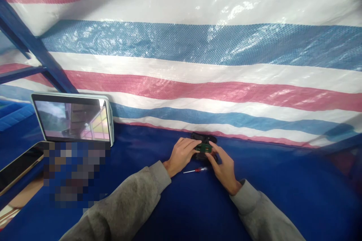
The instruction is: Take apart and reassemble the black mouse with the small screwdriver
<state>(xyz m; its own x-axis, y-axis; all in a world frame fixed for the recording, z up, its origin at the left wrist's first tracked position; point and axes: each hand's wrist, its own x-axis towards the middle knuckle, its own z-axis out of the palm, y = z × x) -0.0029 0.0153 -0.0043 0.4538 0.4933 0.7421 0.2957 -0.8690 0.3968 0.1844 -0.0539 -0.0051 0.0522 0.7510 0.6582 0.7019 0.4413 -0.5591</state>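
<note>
Between both hands is a small green circuit board. My left hand pinches its left end, fingers over the top edge. My right hand grips the right end between thumb and fingers. Just behind and beneath the board are black plastic parts, partly covered by the board and hands; I cannot tell their exact kind. A small screwdriver with a red and clear handle lies on the blue table below the hands, its metal tip pointing left.
A tablet showing a picture stands at the left back. Beside it is a phone, near another person's arm. A blurred patch hides the area there. A striped plastic sheet rises behind the table, with a blue metal frame at left.
</note>
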